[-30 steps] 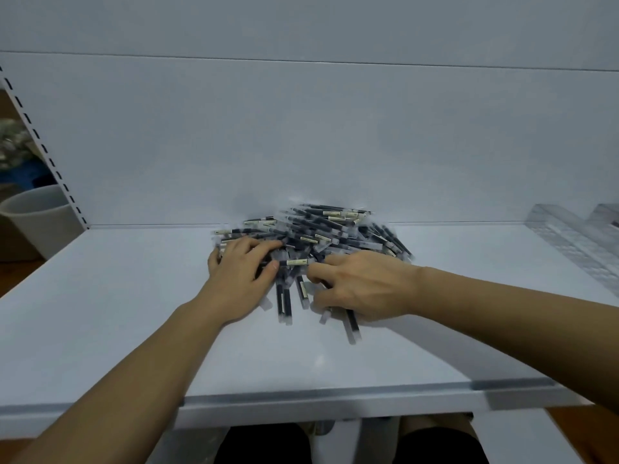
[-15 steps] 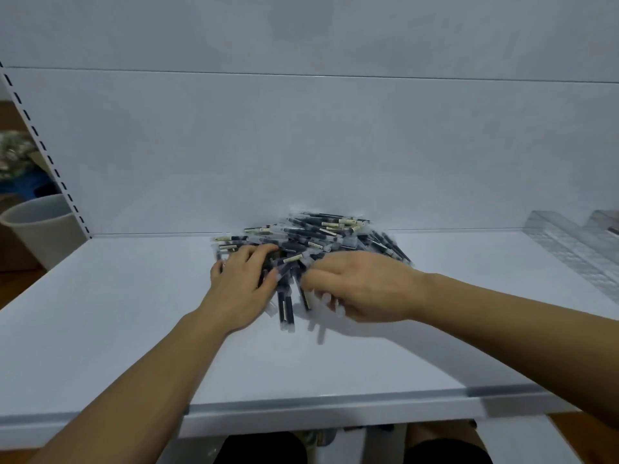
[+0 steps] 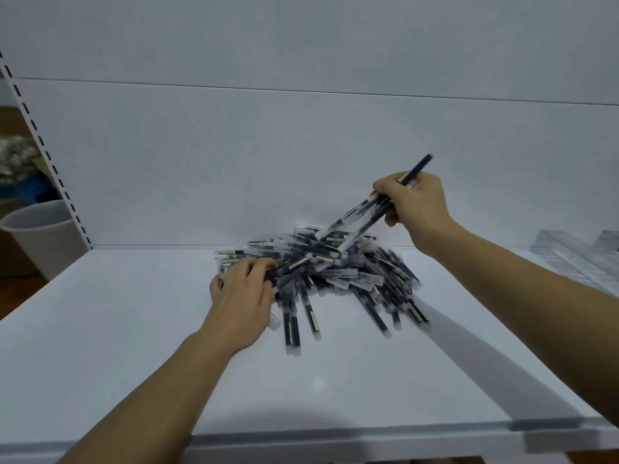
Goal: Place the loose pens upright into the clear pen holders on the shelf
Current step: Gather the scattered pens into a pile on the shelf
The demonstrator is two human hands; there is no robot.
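Note:
A heap of dark pens with clear caps [image 3: 338, 272] lies on the white shelf [image 3: 134, 346], near the back panel. My right hand [image 3: 413, 204] is raised above the heap's right side and grips a bundle of several pens [image 3: 360, 219], which slant down to the left. My left hand [image 3: 243, 294] rests on the heap's left edge, fingers curled over some pens there. Clear pen holders [image 3: 576, 259] show at the far right edge of the shelf, partly cut off.
A grey bin [image 3: 43, 239] stands on the floor beyond the shelf's left upright [image 3: 50, 162]. The shelf's front lip [image 3: 335, 440] runs across the bottom. A white back panel [image 3: 301, 145] rises behind the heap.
My right hand has lifted off the heap, up and to the right, taking a bundle of pens with it. My left hand has stayed on the heap's left edge.

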